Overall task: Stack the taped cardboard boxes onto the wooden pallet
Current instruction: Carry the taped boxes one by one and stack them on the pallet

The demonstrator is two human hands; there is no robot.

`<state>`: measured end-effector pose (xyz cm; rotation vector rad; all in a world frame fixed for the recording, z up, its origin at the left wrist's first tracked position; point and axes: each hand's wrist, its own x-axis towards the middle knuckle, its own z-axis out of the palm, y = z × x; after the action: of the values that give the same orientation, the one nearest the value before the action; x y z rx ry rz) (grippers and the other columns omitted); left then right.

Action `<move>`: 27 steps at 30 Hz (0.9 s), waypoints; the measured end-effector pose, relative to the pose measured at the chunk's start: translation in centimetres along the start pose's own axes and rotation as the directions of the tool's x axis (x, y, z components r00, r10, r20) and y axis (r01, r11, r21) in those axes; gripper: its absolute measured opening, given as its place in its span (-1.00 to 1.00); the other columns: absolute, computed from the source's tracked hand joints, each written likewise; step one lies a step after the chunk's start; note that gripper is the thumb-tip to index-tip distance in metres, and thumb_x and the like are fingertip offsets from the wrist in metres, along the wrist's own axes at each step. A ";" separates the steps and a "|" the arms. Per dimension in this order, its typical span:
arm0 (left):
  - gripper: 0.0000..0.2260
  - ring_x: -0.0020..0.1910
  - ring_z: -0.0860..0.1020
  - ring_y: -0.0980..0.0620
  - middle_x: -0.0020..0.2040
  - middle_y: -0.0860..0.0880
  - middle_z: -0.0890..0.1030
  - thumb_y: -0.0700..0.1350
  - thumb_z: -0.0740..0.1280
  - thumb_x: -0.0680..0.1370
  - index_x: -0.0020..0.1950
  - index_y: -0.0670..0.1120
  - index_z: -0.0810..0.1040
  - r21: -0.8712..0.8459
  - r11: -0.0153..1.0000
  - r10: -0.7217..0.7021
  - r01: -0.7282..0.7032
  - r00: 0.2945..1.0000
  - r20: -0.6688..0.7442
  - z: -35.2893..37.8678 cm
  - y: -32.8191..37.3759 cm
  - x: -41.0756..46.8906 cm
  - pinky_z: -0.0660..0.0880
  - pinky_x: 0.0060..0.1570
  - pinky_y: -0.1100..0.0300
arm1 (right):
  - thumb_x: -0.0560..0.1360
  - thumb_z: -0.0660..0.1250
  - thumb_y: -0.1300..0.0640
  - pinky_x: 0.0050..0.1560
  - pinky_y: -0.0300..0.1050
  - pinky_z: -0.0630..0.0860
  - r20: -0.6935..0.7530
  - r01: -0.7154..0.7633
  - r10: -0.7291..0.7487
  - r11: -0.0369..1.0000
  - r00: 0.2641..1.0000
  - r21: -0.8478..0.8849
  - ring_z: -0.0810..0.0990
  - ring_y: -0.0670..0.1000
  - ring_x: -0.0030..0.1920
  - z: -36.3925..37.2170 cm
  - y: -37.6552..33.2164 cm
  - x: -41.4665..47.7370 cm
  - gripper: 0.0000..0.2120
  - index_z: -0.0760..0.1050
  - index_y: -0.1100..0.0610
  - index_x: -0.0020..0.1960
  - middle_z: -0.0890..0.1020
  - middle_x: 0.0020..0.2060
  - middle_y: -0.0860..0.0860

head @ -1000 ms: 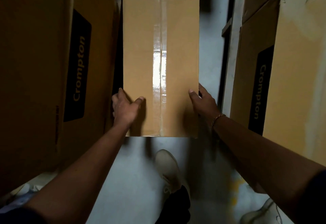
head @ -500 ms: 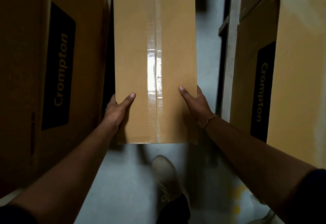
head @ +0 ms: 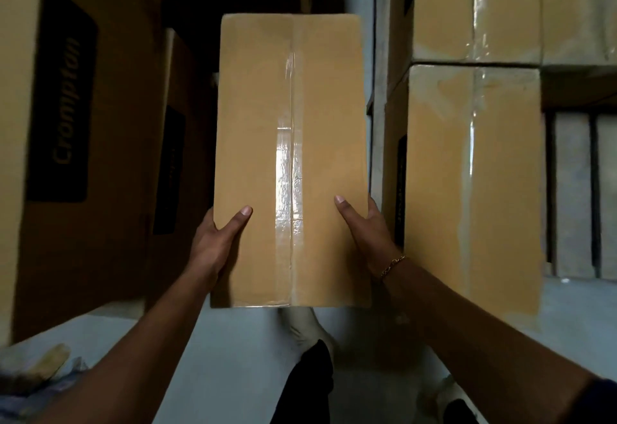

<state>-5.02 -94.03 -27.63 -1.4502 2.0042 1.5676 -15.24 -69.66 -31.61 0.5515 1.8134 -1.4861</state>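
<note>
Narrow aisle, pale grey floor (head: 233,367), dim light, cardboard stacked on both sides.

Left hand (head: 213,250): thumb (head: 238,220) laid flat on the top face of the carried box (head: 253,123), palm against its left side. The other fingers wrap out of sight; their spread cannot be told.

Right hand (head: 369,235): same hold mirrored, thumb (head: 347,210) flat on the top face, palm on the right side, remaining fingers hidden. A thin chain bracelet (head: 394,265) sits on that wrist.

Carried box: centre of frame, held off the floor between both hands, gripped near its lower end. Top face towards the camera. Long axis runs from lower centre to upper centre, away from the person. A clear tape strip (head: 288,173) follows that axis along the middle seam, glossy near the thumbs.

Right of it, just beside the right hand: a taped box (head: 467,189), with another (head: 474,6) stacked above. Slatted boards (head: 574,196) at the right edge. Left edge: large box with a black "Crompton" label (head: 63,106). A pale shoe (head: 303,326) shows below the carried box.
</note>
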 end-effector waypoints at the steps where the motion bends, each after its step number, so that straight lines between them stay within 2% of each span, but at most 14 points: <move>1: -0.42 0.20 0.53 0.00 0.25 0.04 0.57 0.17 0.44 0.54 0.50 0.03 0.42 0.006 1.000 0.009 -0.009 1.000 -0.004 -0.3 1.1 -1.7 0.42 0.23 0.06 | 0.41 0.50 -0.31 0.38 0.06 0.50 0.002 0.015 -0.015 1.000 1.000 0.016 0.57 -0.04 0.31 -0.8 -0.9 -1.4 -0.19 0.34 -0.08 0.55 0.60 0.29 -0.14; 4: -0.33 0.28 0.55 -0.08 0.35 -0.02 0.57 0.27 0.46 0.48 0.51 0.05 0.41 0.033 0.999 0.034 -0.033 0.999 -0.026 -0.9 4.6 -6.4 0.47 0.31 -0.07 | 0.51 0.47 -0.17 0.23 -0.16 0.53 0.019 0.065 -0.066 0.997 0.998 0.041 0.59 -0.17 0.20 -3.1 -4.0 -5.5 -0.38 0.39 -0.07 0.51 0.61 0.16 -0.23; 6: -0.29 0.29 0.55 -0.08 0.36 -0.03 0.57 0.28 0.46 0.47 0.53 0.04 0.39 0.038 0.998 0.049 -0.047 0.998 -0.040 -1.1 6.9 -9.5 0.48 0.28 -0.06 | 0.53 0.46 -0.17 0.11 -0.31 0.51 0.023 0.091 -0.092 0.995 0.996 0.027 0.59 -0.22 0.17 -4.9 -5.9 -8.0 -0.39 0.40 -0.05 0.51 0.61 0.16 -0.22; 9: -0.36 0.22 0.57 -0.06 0.29 -0.04 0.59 0.22 0.44 0.51 0.52 -0.01 0.41 0.042 0.993 0.109 -0.107 0.993 -0.050 -0.8 10.2 -14.5 0.51 0.15 0.03 | 0.55 0.44 -0.13 -0.03 -0.53 0.46 0.033 0.117 -0.118 0.993 0.992 0.021 0.56 -0.33 0.08 -8.0 -8.8 -12.0 -0.44 0.39 -0.04 0.48 0.57 0.06 -0.34; 11: -0.37 0.21 0.58 -0.05 0.27 -0.03 0.60 0.22 0.44 0.51 0.50 -0.02 0.43 0.053 0.989 0.141 -0.137 0.988 -0.067 -0.4 12.2 -17.9 0.53 0.18 0.02 | 0.58 0.41 -0.09 -0.19 -0.65 0.34 0.049 0.129 -0.130 0.992 0.990 0.016 0.53 -0.28 0.06 -10.6 -10.7 -14.7 -0.40 0.32 0.01 0.55 0.45 -0.01 -0.41; 12: -0.35 0.23 0.59 -0.05 0.28 -0.03 0.61 0.24 0.45 0.50 0.50 -0.01 0.44 0.057 0.987 0.152 -0.147 0.985 -0.079 -0.1 13.2 -19.7 0.53 0.23 -0.03 | 0.60 0.39 -0.08 -0.19 -0.65 0.31 0.070 0.141 -0.143 0.990 0.987 0.026 0.47 -0.25 0.10 -12.0 -11.6 -16.0 -0.37 0.27 0.04 0.58 0.41 -0.02 -0.40; 14: -0.32 0.24 0.59 -0.08 0.30 -0.04 0.62 0.28 0.46 0.47 0.50 -0.01 0.44 0.048 0.987 0.159 -0.155 0.982 -0.097 1.1 14.9 -23.4 0.52 0.29 -0.13 | 0.60 0.38 -0.09 0.01 -0.51 0.30 0.120 0.152 -0.158 0.987 0.980 0.057 0.34 -0.22 0.21 -15.0 -13.5 -19.0 -0.31 0.20 0.09 0.62 0.42 0.12 -0.26; 17: -0.35 0.22 0.59 -0.08 0.28 -0.03 0.61 0.23 0.45 0.49 0.50 -0.02 0.43 0.017 0.982 0.187 -0.186 0.978 -0.097 4.7 16.7 -28.7 0.53 0.23 -0.08 | 0.51 0.42 -0.26 0.31 -0.27 0.25 0.123 0.123 -0.129 0.991 0.984 0.056 0.34 -0.11 0.42 -20.4 -13.0 -19.8 -0.10 0.08 0.05 0.66 0.36 0.47 -0.10; 19: -0.37 0.20 0.56 -0.05 0.27 -0.01 0.57 0.19 0.44 0.52 0.52 -0.02 0.40 -0.002 0.981 0.193 -0.194 0.977 -0.094 8.1 17.2 -31.7 0.50 0.16 -0.01 | 0.32 0.48 -0.46 0.48 -0.04 0.32 0.079 0.119 -0.124 0.991 0.989 0.064 0.38 0.01 0.50 -24.4 -13.0 -21.2 0.07 0.12 -0.08 0.65 0.36 0.53 -0.10; 21: -0.39 0.12 0.53 0.02 0.24 0.03 0.54 0.18 0.42 0.55 0.53 -0.02 0.38 -0.022 0.979 0.198 -0.201 0.977 -0.080 12.1 17.4 -34.0 0.46 0.10 0.06 | 0.16 0.50 -0.56 0.42 0.18 0.46 0.041 0.118 -0.121 0.991 0.992 0.068 0.48 0.07 0.45 -29.1 -11.9 -21.0 0.12 0.22 -0.17 0.59 0.48 0.47 -0.07; 22: -0.42 0.06 0.52 0.07 0.21 0.06 0.52 0.16 0.41 0.56 0.52 -0.01 0.38 -0.029 0.978 0.204 -0.206 0.977 -0.068 14.3 17.4 -34.9 0.45 0.06 0.11 | 0.17 0.51 -0.55 0.38 0.20 0.49 0.027 0.124 -0.126 0.990 0.992 0.064 0.53 0.07 0.40 -31.5 -11.6 -21.3 0.07 0.28 -0.18 0.56 0.53 0.43 -0.07; 24: -0.46 0.04 0.55 0.09 0.19 0.10 0.54 0.16 0.42 0.56 0.49 0.02 0.42 -0.045 0.977 0.205 -0.207 0.978 -0.037 18.6 17.1 -36.1 0.47 0.06 0.12 | 0.33 0.52 -0.41 0.29 0.18 0.57 -0.009 0.135 -0.134 0.990 0.991 0.051 0.63 0.04 0.27 -35.9 -11.5 -22.1 -0.20 0.40 -0.14 0.47 0.63 0.29 -0.07; 26: -0.45 0.11 0.61 0.04 0.21 0.07 0.62 0.22 0.43 0.54 0.47 0.04 0.47 -0.038 0.977 0.210 -0.210 0.978 -0.001 22.8 16.7 -36.8 0.54 0.15 0.04 | 0.48 0.48 -0.23 0.19 0.17 0.63 -0.036 0.121 -0.119 0.991 0.992 0.052 0.69 0.04 0.14 -40.3 -10.6 -22.4 -0.45 0.44 -0.12 0.40 0.68 0.19 -0.04; 27: -0.42 0.13 0.62 0.03 0.22 0.07 0.64 0.27 0.43 0.52 0.46 0.06 0.48 -0.028 0.977 0.211 -0.210 0.977 0.019 24.7 16.5 -37.0 0.56 0.19 -0.02 | 0.50 0.47 -0.19 0.16 0.17 0.65 -0.056 0.113 -0.110 0.992 0.992 0.054 0.70 0.06 0.11 -42.4 -10.1 -22.3 -0.49 0.43 -0.13 0.40 0.68 0.17 -0.02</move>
<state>-9.10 -53.78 -2.82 -1.2573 2.1942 1.6888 -18.82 -28.81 -4.82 0.5294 1.8741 -1.6163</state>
